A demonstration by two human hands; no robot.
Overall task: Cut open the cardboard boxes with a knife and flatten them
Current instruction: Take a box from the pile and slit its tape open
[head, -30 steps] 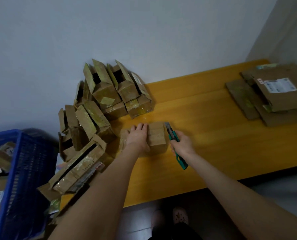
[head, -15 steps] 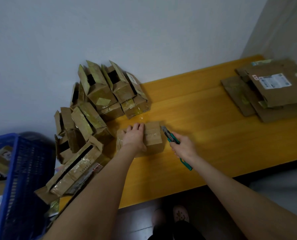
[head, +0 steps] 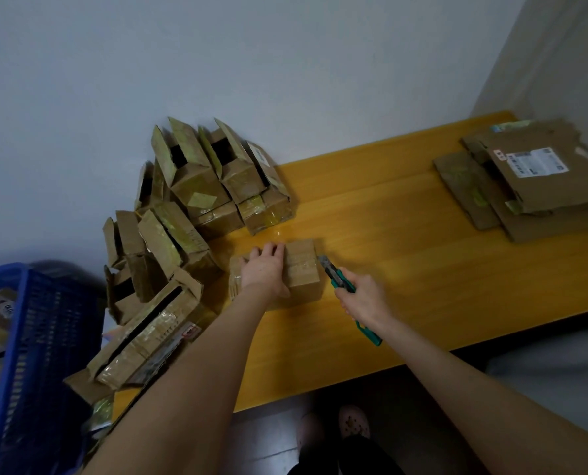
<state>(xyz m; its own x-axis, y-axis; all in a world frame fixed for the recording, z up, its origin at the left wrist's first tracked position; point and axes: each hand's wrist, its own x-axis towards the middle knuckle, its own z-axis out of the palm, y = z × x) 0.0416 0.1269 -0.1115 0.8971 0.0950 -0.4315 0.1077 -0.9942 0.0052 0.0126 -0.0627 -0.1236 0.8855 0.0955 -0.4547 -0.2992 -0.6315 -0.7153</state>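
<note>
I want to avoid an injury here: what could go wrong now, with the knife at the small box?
1. The knife points toward the left hand lying flat on the small box; a slip could reach the fingers.
2. Only that flat hand steadies the box on the glossy table, so it may slide when the right hand pushes.

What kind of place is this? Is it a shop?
Likely a plain room used for flattening old packaging, not a shop: opened boxes heaped on a wooden table by a bare wall, flattened cardboard stacked, and a blue crate.
</note>
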